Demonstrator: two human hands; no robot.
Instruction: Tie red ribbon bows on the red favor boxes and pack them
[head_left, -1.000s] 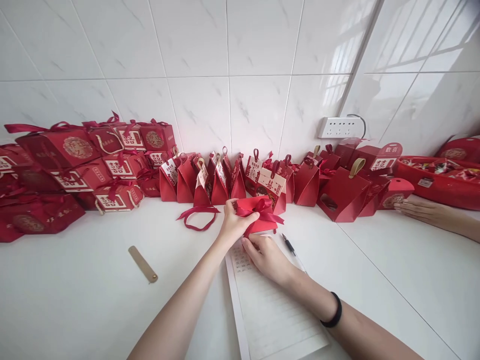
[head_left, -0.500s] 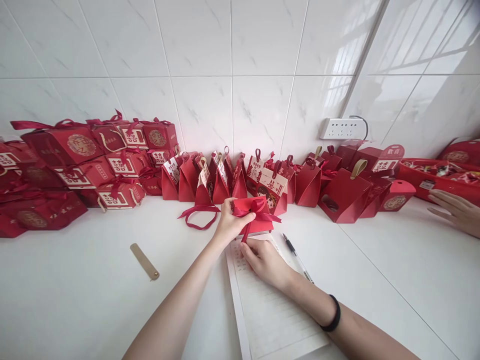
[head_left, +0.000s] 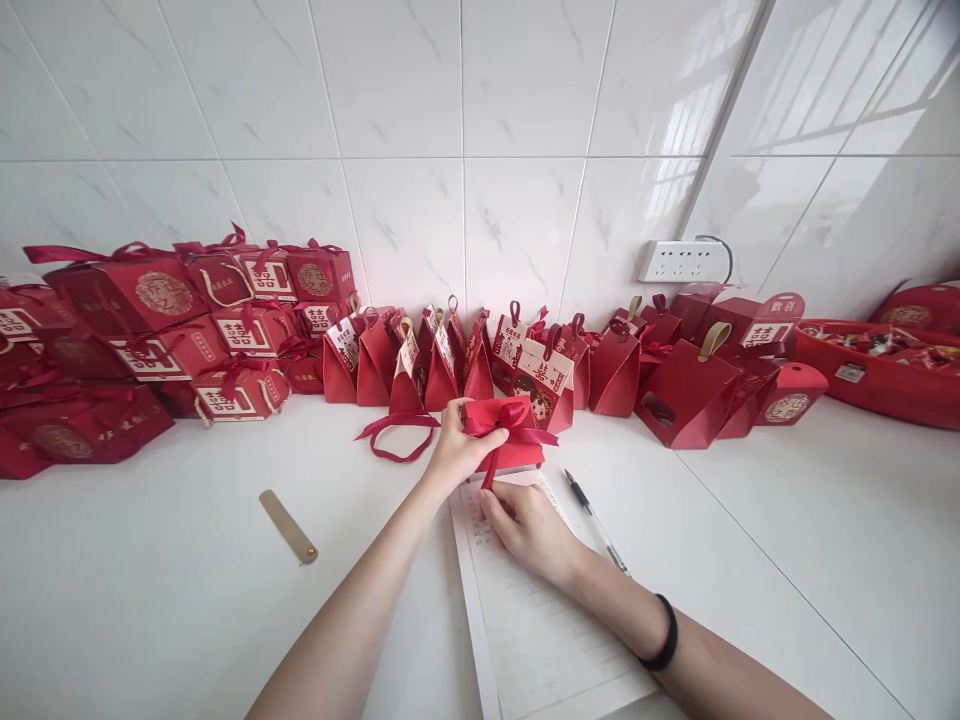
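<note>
A small red gift box sits at the top edge of a lined notebook, with a dark red ribbon bow tied on its top. My left hand is closed around the box's left side, its thumb pressing near the bow's knot. Just below, my right hand pinches a hanging ribbon tail between thumb and fingers and rests over the notebook. To the right of that hand lies a black-capped pen, partly on the page. The fingers of my right hand partly hide the page's writing.
Stacked red gift boxes stand at the left. A row of triangular red boxes lines the wall. A loose ribbon and a gold strip lie on the white table. At right are a red tray and a power strip.
Another person's hand, at the red tray on the right before, is gone from view. Both my hands keep their grip, nearly unmoved.
</note>
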